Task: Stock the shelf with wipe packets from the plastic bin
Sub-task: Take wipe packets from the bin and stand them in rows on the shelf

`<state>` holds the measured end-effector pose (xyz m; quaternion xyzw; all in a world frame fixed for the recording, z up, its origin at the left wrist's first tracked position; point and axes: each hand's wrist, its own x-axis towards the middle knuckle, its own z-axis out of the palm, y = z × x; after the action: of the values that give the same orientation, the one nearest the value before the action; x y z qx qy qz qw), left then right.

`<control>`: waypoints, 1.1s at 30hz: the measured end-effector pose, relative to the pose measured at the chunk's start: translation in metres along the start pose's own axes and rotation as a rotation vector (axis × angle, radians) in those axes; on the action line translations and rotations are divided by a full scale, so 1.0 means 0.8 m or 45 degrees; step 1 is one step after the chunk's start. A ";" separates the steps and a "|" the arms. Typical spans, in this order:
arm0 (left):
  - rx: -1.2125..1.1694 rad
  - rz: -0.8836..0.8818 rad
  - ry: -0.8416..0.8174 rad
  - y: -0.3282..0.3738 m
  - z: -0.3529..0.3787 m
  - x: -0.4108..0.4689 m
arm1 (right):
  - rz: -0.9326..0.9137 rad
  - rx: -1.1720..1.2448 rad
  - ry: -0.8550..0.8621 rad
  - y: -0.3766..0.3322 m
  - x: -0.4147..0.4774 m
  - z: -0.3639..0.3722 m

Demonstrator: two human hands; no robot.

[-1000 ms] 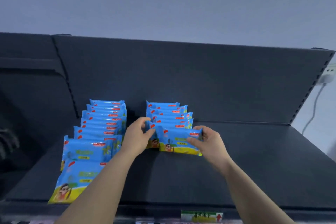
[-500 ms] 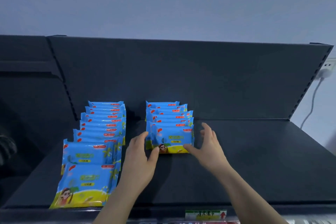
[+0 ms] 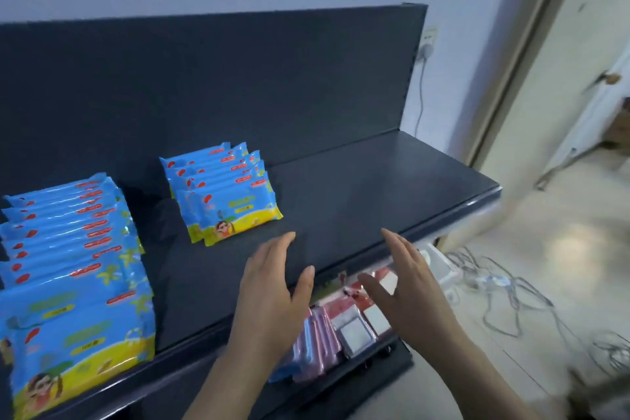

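Two rows of blue and yellow wipe packets stand on the dark shelf (image 3: 358, 187). The long left row (image 3: 73, 269) reaches the shelf's front edge. The shorter middle row (image 3: 225, 191) sits further back, its front packet facing me. My left hand (image 3: 272, 293) hovers open over the shelf's front edge, fingers straight, holding nothing. My right hand (image 3: 405, 286) is open too, just past the edge and above the lower shelf. Both hands are well clear of the packets. The plastic bin is out of view.
A lower shelf (image 3: 341, 324) holds pink, red and white packaged goods. The right part of the top shelf is bare. Tangled cables (image 3: 504, 286) lie on the floor to the right. A wall socket with a plug (image 3: 428, 44) and a doorway (image 3: 579, 78) are further right.
Both hands let go of the front packet of the middle row and drew back toward the shelf's front edge. My view has swung right and down, showing the lower shelf and floor.
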<state>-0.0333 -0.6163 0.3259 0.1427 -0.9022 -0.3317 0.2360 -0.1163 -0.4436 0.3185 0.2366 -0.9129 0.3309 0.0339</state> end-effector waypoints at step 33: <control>0.030 0.337 -1.489 0.324 0.466 -0.433 | 1.616 -0.023 0.288 0.425 -0.671 -0.209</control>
<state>0.0401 -0.0836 0.1346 -0.1743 -0.8962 -0.3129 -0.2618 0.1889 0.1073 0.1315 -0.3859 -0.8689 0.3018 -0.0704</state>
